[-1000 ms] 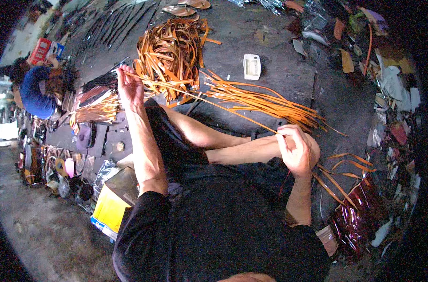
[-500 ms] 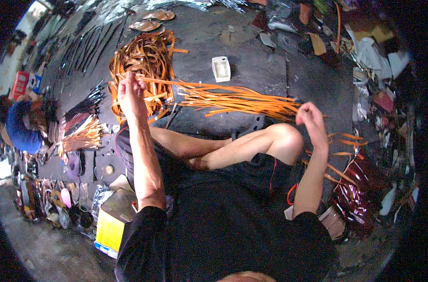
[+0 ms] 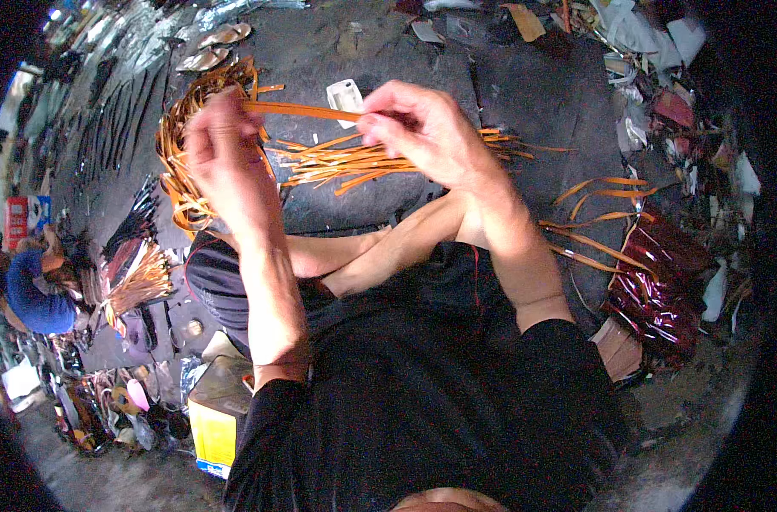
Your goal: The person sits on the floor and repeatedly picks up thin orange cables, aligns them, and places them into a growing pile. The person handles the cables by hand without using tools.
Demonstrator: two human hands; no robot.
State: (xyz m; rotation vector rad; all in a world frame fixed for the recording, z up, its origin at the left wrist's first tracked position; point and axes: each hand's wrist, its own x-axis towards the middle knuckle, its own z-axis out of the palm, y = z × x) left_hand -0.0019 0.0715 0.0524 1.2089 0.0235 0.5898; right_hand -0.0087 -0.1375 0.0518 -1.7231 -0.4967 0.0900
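A flat orange strip [image 3: 299, 110] is stretched between my two hands above the floor. Its left end runs into the closed fingers of my left hand [image 3: 224, 145], which is slightly blurred. My right hand [image 3: 427, 132] pinches the strip between thumb and fingertips. Behind my left hand lies a tangled heap of glossy orange-brown strips [image 3: 177, 171]. Beneath the hands, a loose row of straight orange strips [image 3: 354, 164] is spread across the dark mat, partly covered by my right hand and forearm.
A small white dish [image 3: 333, 96] sits just beyond the held strip. Dark red glossy material [image 3: 653, 294] with orange strips beside it lies at right. Sandals [image 3: 205, 60] stand far left. A person in blue [image 3: 43, 290] sits at left, near a fan of tan strips [image 3: 141, 282].
My right hand has come left from the far end of the strip row and now pinches the strip near my left hand. The whole view has shifted a little.
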